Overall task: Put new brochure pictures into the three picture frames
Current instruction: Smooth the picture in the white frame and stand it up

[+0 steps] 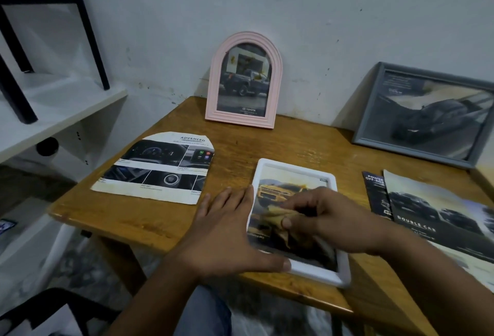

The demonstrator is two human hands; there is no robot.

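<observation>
Glossy paper brochure, wooden table

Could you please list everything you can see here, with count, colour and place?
Pink frame: one, arched, upright against the wall, truck picture inside.
Grey frame: one, leaning at the table's right rear.
White frame: one, flat on the table, yellow vehicle picture.
Cut brochure page: one, arch-cut, flat on the left.
Brochures: two, overlapping, on the right.
Wooden table: one, brown.
White shelf: one, left.
Yellow cloth: one, on the white frame.
Left hand: flat beside the white frame.
Right hand: holds the cloth.
</observation>
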